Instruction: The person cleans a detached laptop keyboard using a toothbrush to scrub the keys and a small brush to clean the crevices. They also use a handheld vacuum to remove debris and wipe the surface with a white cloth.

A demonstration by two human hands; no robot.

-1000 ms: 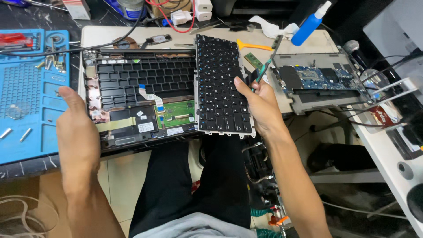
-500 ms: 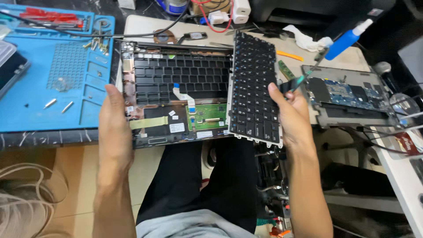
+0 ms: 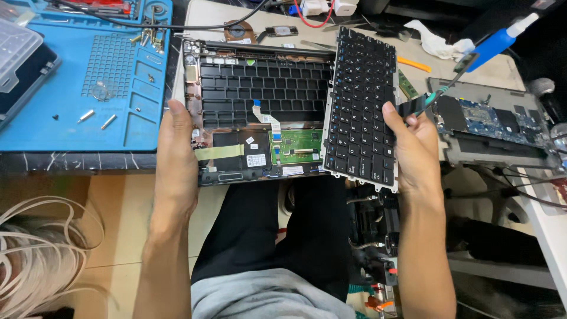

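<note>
Where it hovered, left hand (image 3: 177, 150) now grips chassis (image 3: 198, 127) — keyboard (image 3: 361, 100) unchanged.

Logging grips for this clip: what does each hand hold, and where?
Right hand holds the black keyboard by its right edge, plus a screwdriver. Left hand grips the laptop chassis at its left edge.
</note>
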